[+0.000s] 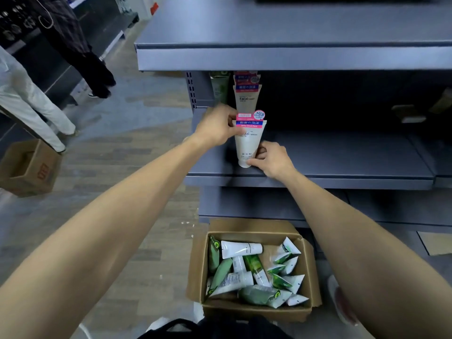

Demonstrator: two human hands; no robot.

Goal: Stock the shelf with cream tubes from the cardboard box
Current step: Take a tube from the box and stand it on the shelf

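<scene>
Setting: shop aisle, floor of grey and brown plank pattern. Grey metal shelving unit fills the upper right; its middle shelf [342,152] is the working surface, with a deeper top board above and a lower board below it. Far left: a second, empty cardboard carton [27,167] on the floor, and the legs of two bystanders, one in pale trousers [29,104], one in dark trousers [80,52].

Cardboard box [256,311] sits on the floor at the foot of the shelving, flaps open, between the two forearms in the view. Inside: a loose heap of tubes [254,270], white and green, lying at mixed angles.

Cream tube [249,143]: white body, pink and blue label at the crimped top, cap down. It stands upright at the left front of the middle shelf, cap touching the board. Directly behind it a row of like tubes [245,94] runs toward the back; green tubes [220,86] stand just left of that row.

Left hand [215,127]: fingers curled, pinching the tube's top label edge from the left.
Right hand [271,159]: fingers curled round the cap end from the right, thumb at the base.
Both hands are in contact with the same tube.
</scene>
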